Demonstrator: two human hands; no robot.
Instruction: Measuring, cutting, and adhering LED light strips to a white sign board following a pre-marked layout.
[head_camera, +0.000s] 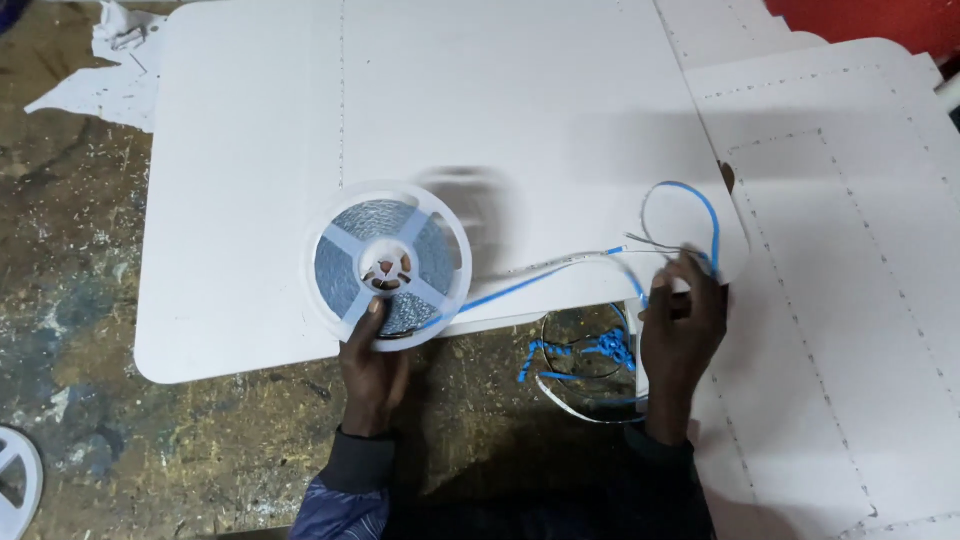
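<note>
The left hand (372, 365) grips a white reel (388, 264) of strip at its lower rim, fingers closed on it, over the near edge of a white board (250, 200). The right hand (682, 330) pinches the blue-backed strip (560, 268) near the board's near right corner, where it loops. Blue scraps (590, 352) lie on the floor (70, 300) between the hands.

White reel (390, 265) of silvery-blue strip; blue-and-white strip (560, 268); white panel (250, 180); mottled brown floor (70, 260).
</note>
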